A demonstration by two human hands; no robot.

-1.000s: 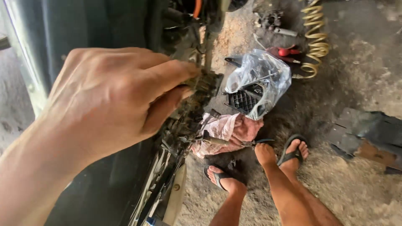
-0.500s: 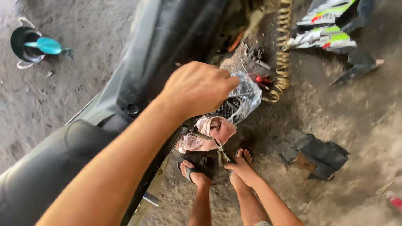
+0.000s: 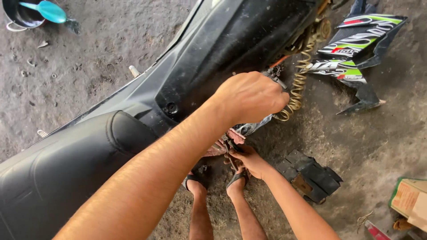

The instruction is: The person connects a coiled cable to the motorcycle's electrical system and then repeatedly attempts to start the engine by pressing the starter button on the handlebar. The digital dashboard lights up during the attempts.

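Dirty grey ground point(image 3: 89, 66) lies under everything, and far at the top left sits a dark bucket point(image 3: 20, 15) with a teal scoop point(image 3: 49, 11) in it. Next comes the black motorbike point(image 3: 213, 58), lying across the view with its long seat point(image 3: 58, 169) at the low left. Its side covers look already off (the springy gold coil point(image 3: 300, 80) shows bare), so the work seems partly done, with parts still lying around. My left hand point(image 3: 251, 95) is closed tight on a small dirty metal part point(image 3: 273, 73) beside the coil. Lower down, my right hand point(image 3: 247, 160) reaches by my sandals point(image 3: 235, 180), fingers curled on something dark; I cannot tell what. Right of that lies a black broken cover point(image 3: 311, 173). Up top right rests a black, green and white panel point(image 3: 356, 49). Low right sits a tan and green box point(image 3: 409, 200).
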